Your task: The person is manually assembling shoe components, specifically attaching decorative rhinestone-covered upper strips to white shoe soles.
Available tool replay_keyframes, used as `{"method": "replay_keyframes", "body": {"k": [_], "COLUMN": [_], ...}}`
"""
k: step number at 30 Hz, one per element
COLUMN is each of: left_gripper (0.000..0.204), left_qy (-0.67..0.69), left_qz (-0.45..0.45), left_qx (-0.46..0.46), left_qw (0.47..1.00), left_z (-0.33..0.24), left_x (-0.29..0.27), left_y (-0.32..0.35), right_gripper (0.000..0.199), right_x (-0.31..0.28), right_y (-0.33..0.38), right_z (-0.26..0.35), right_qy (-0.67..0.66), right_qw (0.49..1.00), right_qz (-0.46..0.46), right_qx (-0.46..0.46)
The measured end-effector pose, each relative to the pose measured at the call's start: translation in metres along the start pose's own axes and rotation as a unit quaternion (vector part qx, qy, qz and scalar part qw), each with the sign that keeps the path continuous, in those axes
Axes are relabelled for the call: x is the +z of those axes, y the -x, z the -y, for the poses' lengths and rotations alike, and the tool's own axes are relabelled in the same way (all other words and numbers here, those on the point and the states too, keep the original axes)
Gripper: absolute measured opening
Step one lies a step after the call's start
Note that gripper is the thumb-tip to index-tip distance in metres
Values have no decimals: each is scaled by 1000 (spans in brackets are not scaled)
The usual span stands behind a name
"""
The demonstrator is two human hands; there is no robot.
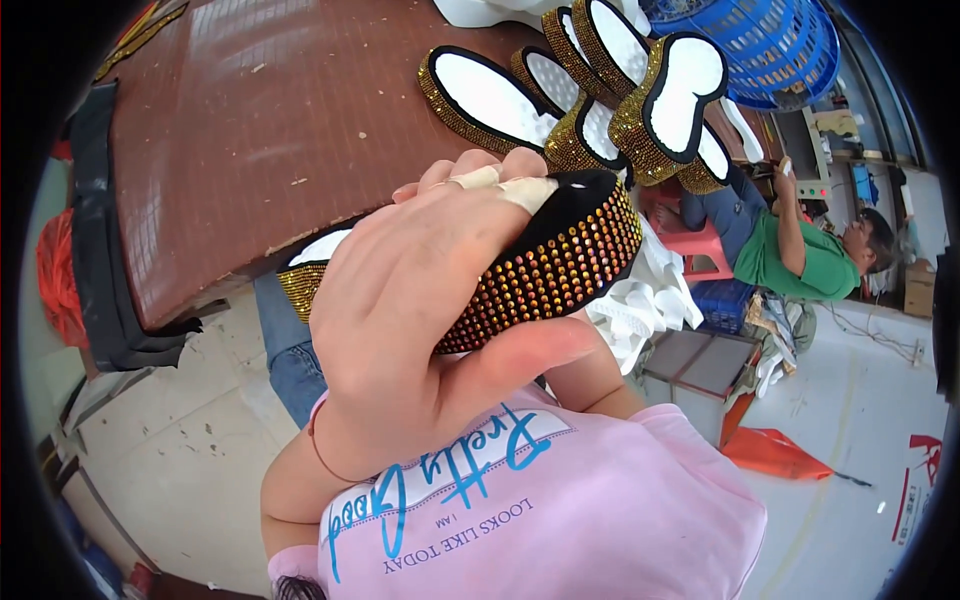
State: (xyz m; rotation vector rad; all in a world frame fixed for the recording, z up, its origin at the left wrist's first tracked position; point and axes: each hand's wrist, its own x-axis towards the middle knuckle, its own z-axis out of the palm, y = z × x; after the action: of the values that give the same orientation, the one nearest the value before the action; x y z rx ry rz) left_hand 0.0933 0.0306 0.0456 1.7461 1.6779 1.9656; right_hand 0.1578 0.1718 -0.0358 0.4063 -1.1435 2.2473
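My left hand (400,290) is closed on a black slipper strap (560,265) covered in rows of gold and orange rhinestones. Its thumb presses along the strap's lower edge, and beige wraps cover some fingers at the top. From the right, my right forearm (590,380) reaches up behind the strap; that hand's fingers are hidden or cannot be told apart. Beyond my left hand, at the table edge, shows a gold-studded sole end (305,285) with a white top; whether it belongs to the held strap is hidden.
Several gold-studded slippers with white insoles (490,95) lie on the brown table (250,130) ahead. A blue plastic basket (770,50) stands at the far right. A person in green (800,255) sits near a pink stool (700,245). White pieces (650,300) hang beside my right arm.
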Motion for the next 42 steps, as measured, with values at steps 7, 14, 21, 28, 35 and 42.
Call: {"method": "replay_keyframes", "body": {"k": [7,14,21,28,35,42], "left_gripper": [72,79,82,90,91,83], "left_qy": [-120,-83,-63,-2,50,4], "left_qz": [53,47,6,-10,-47,3], "left_qx": [19,-3,-10,-1,26,15], "left_qw": [991,995,998,1000,997,1000], "left_z": [-1,4,-6,5,16,12], "left_x": [-3,4,-10,-8,-2,-6], "left_y": [6,10,8,15,19,18], "right_gripper": [18,6,6,11,18,17], "right_x": [-11,-20,34,18,18,17], "right_y": [8,3,-14,-7,0,2], "right_z": [-9,0,-3,3,-1,-3], "right_qy": [4,-15,-77,-42,-72,-96], "right_qw": [1000,999,996,998,997,994], "right_qz": [-7,35,37,21,-24,-47], "right_qx": [27,-29,-40,-37,9,-8]}}
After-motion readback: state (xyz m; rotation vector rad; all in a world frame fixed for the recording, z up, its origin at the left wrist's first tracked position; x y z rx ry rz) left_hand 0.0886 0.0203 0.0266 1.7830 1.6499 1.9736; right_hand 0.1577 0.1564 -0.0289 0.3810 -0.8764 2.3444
